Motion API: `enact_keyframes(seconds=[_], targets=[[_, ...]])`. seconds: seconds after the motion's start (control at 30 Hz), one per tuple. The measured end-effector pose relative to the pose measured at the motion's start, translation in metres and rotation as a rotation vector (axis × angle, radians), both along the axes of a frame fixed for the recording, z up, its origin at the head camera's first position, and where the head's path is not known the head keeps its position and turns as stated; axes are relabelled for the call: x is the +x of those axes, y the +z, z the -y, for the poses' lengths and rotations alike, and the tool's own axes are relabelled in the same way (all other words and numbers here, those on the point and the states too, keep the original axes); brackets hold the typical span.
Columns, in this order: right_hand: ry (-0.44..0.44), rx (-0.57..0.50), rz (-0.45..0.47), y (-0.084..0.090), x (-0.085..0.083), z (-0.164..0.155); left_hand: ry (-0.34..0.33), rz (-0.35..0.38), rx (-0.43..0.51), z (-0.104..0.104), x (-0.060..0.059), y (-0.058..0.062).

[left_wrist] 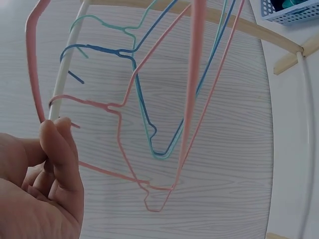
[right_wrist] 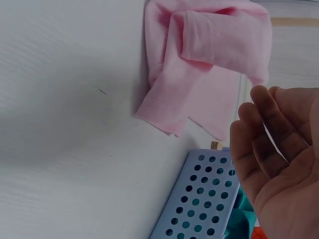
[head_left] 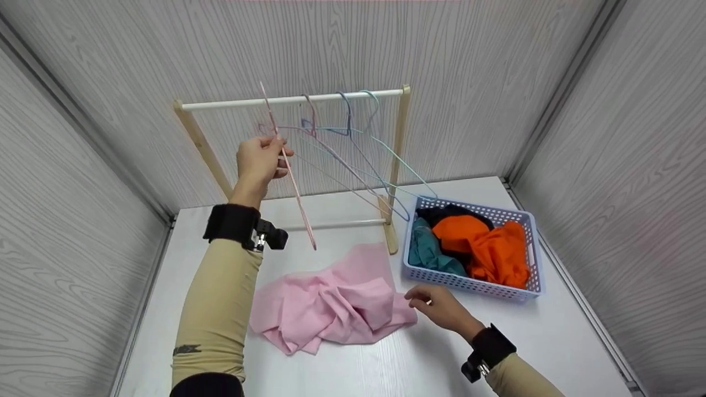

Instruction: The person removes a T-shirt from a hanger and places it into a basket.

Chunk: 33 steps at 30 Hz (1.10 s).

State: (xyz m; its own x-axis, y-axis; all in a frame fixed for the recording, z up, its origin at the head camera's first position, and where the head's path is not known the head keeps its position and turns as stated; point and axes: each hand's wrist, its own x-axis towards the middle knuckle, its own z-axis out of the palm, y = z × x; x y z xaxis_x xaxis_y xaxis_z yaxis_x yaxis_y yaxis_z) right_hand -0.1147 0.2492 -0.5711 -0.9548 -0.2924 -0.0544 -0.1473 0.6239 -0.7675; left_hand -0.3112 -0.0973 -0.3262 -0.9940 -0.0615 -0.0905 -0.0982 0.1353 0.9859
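A pink wire hanger (head_left: 298,199) is pinched near its neck between the thumb and fingers of my left hand (head_left: 258,161), held in front of the rack, its hook pointing up. In the left wrist view the held hanger (left_wrist: 193,74) crosses in front of the others. On the white table lies a crumpled pink cloth garment (head_left: 336,309). My right hand (head_left: 441,309) is beside the garment's right edge, fingers loosely bent, nothing in it. In the right wrist view, the fingertips of that hand (right_wrist: 279,144) are close to the pink cloth (right_wrist: 219,45); whether they touch is unclear.
A wooden rack with a white rail (head_left: 248,102) stands at the back, carrying a pink hanger (head_left: 313,118), a blue hanger (head_left: 348,116) and a mint hanger (head_left: 400,159). On the right, a lavender basket (head_left: 469,284) contains orange (head_left: 502,248), teal (head_left: 433,248) and black clothes.
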Motion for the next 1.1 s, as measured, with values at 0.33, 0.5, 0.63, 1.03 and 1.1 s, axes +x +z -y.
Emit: enact_keyframes(seconds=[0.33, 0.5, 0.63, 1.03, 1.1], targets=[[0.024, -0.006, 0.018, -0.012, 0.002, 0.006, 0.021, 0.041, 0.076, -0.006, -0.017, -0.029], [0.028, -0.001, 0.029, -0.016, 0.001, 0.006, -0.025, 0.074, 0.087, -0.003, -0.019, -0.039], [0.036, 0.004, 0.033, -0.015, -0.004, 0.008, -0.063, 0.087, 0.037, 0.003, -0.018, -0.044], [-0.003, 0.090, -0.050, -0.006, -0.034, 0.059, -0.142, 0.139, -0.214, 0.052, 0.031, -0.116], [-0.040, 0.129, -0.066, -0.005, -0.041, 0.077, -0.145, 0.138, -0.269, 0.060, 0.044, -0.132]])
